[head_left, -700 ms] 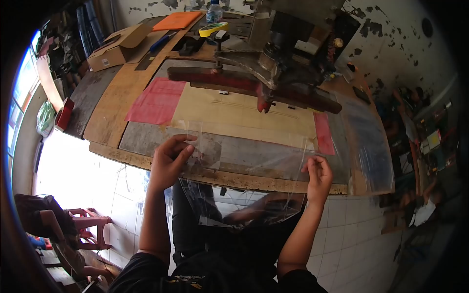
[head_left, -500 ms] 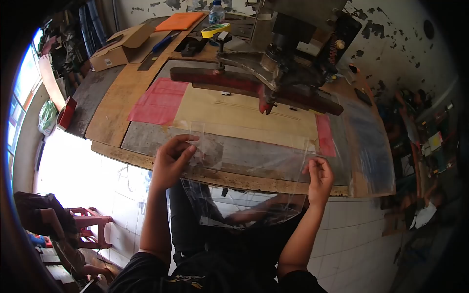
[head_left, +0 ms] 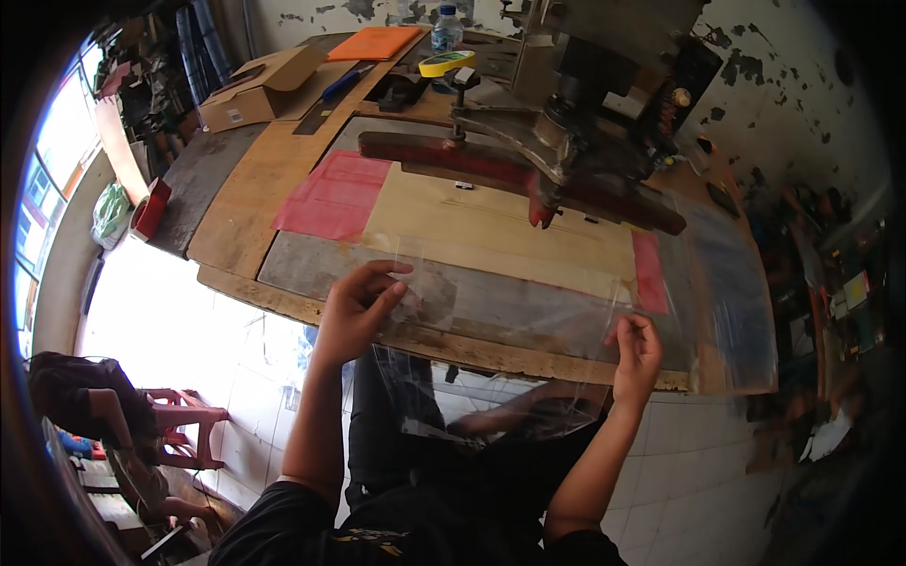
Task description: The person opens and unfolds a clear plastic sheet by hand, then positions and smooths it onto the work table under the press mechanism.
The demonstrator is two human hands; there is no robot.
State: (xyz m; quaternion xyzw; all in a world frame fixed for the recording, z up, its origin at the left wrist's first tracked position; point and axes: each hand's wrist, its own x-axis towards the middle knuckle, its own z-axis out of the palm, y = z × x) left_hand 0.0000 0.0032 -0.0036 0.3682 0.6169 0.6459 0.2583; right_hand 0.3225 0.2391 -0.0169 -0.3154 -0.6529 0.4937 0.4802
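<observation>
Only the viewpoint shifts: left hand (head_left: 359, 308) and right hand (head_left: 639, 356) keep fingers closed on opposite sides of the transparent plastic sheet (head_left: 500, 406), spanning the front edge of the worktable (head_left: 241, 203); its handling stands paused.

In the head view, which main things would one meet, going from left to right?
Green bag → red roll → cardboard box → left hand → clear plastic → right hand.

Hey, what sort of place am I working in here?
Probably a small workshop: a heavy, press-like metal machine stands over the worn worktable, a yellow tape roll lies farther back, and clear plastic film spans the near edge.
</observation>
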